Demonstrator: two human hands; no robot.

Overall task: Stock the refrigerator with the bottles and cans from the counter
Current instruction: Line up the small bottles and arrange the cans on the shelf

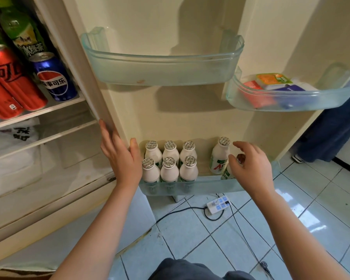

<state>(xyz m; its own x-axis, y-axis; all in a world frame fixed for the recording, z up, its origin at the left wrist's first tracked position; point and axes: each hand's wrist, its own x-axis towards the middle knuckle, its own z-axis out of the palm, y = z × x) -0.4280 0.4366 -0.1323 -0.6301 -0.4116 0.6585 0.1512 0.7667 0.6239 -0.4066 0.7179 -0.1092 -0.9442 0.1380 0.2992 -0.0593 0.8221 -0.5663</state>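
Nearest: the person's dark trousers (190, 269), then pale tiled floor (291, 229) w/ a white power strip (218, 205) and black cables, below and betw. the two grips.

Left grip (121, 158): fingers straight and together, thumb apart, flat against the inner edge of the open fridge door (190, 118). It holds nothing.

Right grip (251, 164): fingers loosely bent and spread. Directly under its fingers a tilted bottle (226, 173) leans in the bottom door shelf (200, 185). Its top is hidden, so can't tell if the grip pinches it or only hovers.

Just left of the right grip an upright bottle (219, 156), white w/ green label and foil cap, stands touching the tilted one. Betw. the grips six white bottles (169, 170) stand in two rows of three on the same shelf, the nearest beside the left grip's thumb.

Above both grips: a clear door shelf (162, 71). Above the right grip: a second door shelf (291, 102) w/ small packets (271, 81), orange, red, blue.

Far left of the left grip, on an inner fridge shelf (49, 108): red cans (14, 81), a blue can (55, 77), and a green bottle (22, 33) behind them.
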